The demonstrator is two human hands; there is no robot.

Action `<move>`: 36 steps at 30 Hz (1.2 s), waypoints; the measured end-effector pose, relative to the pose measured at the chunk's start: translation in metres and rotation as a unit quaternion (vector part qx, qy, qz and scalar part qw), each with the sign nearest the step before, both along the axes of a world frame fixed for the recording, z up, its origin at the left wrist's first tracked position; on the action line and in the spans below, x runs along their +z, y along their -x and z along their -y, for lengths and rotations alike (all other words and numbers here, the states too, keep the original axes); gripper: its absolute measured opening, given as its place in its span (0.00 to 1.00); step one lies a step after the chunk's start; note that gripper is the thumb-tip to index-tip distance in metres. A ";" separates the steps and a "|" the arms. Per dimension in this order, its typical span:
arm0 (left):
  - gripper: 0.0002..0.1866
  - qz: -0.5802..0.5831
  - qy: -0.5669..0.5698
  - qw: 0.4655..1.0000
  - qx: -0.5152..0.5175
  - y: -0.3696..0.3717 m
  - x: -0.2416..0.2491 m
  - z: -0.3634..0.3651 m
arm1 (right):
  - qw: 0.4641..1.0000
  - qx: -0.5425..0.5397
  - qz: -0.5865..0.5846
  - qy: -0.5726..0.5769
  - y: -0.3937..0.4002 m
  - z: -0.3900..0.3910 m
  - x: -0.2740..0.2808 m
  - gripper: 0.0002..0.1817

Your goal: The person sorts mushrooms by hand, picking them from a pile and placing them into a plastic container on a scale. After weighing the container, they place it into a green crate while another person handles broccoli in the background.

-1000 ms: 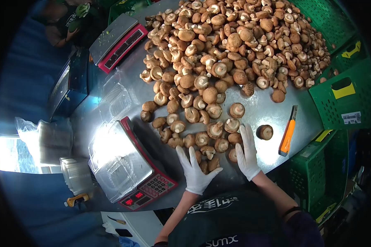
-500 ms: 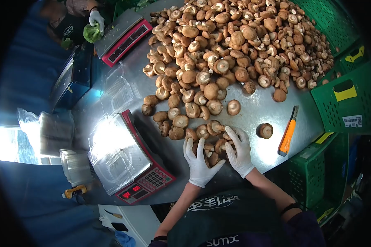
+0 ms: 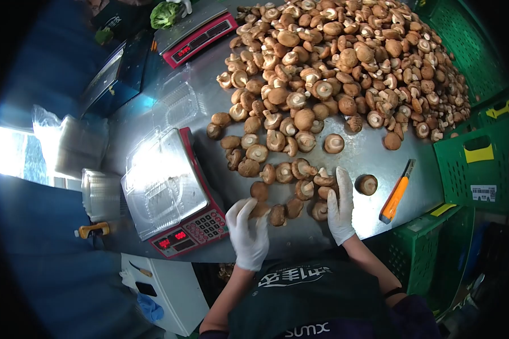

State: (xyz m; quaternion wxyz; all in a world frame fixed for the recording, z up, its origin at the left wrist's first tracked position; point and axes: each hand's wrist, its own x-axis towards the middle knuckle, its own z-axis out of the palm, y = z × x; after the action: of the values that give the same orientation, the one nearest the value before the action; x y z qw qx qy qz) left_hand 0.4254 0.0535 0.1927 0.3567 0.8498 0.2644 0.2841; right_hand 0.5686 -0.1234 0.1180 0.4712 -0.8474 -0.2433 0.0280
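My gloved left hand [image 3: 247,236] is at the near side of a loose group of brown mushrooms, its fingers apart and its fingertips against a mushroom [image 3: 259,209]. To the right, my gloved right hand [image 3: 340,210] has its fingers stretched out along the edge of the same group, beside a mushroom [image 3: 319,211] that it partly covers. Between the hands, several mushrooms lie on the metal table [image 3: 288,240]. A large heap of mushrooms [image 3: 345,56] rises beyond them. One single mushroom [image 3: 367,184] sits right of my right hand.
An orange cutter [image 3: 397,195] lies at the right, near green crates [image 3: 475,164]. On the left stand a red scale [image 3: 195,226] with clear plastic trays [image 3: 158,192] and a stack of containers [image 3: 100,195]. A co-worker's gloved hand holds broccoli [image 3: 165,15] by another scale [image 3: 203,35].
My hands have moved apart, the left one leftward and the right one slightly right. The mushrooms between them are more spread out. The camera view has shifted, and the broccoli is over the far scale.
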 end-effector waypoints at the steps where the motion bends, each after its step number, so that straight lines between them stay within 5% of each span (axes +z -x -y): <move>1: 0.23 -0.049 -0.064 0.997 0.002 0.021 0.010 0.000 | 1.000 0.008 -0.006 -0.015 0.001 0.001 -0.002 0.29; 6: 0.24 -0.222 -0.082 0.963 0.129 0.164 0.017 0.013 | 0.998 0.015 -0.041 -0.039 0.002 0.011 -0.007 0.27; 9: 0.29 -0.347 -0.183 0.882 0.262 0.218 0.010 0.023 | 0.997 -0.001 -0.061 -0.037 0.001 0.013 -0.008 0.27; 13: 0.33 -0.197 -0.057 0.970 0.131 0.154 0.012 0.029 | 0.999 0.016 -0.028 -0.025 0.006 0.009 -0.011 0.29; 16: 0.52 -0.181 -0.034 0.983 -0.019 0.064 0.000 0.035 | 0.998 0.039 0.012 -0.036 0.008 -0.004 -0.009 0.31; 19: 0.68 -0.227 -0.085 0.969 -0.039 0.004 -0.039 0.028 | 0.997 0.057 0.028 -0.051 0.005 -0.018 -0.001 0.32; 21: 0.69 -0.303 -0.085 0.948 -0.044 -0.028 -0.041 0.016 | 0.997 0.067 0.011 -0.044 -0.002 -0.024 0.000 0.31; 31: 0.58 -0.270 -0.139 0.942 -0.139 -0.075 -0.034 -0.019 | 0.996 0.082 -0.031 -0.010 -0.048 -0.064 0.005 0.21; 36: 0.51 -0.132 -0.135 0.974 -0.128 -0.052 -0.059 -0.003 | 0.995 0.086 0.011 -0.037 -0.032 -0.046 0.002 0.22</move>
State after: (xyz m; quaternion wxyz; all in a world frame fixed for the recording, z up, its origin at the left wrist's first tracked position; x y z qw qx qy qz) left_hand 0.4772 0.0568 0.1333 0.2341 0.9469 0.1573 0.1543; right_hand 0.6009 -0.0771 0.1202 0.4956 -0.8051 -0.3219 0.0499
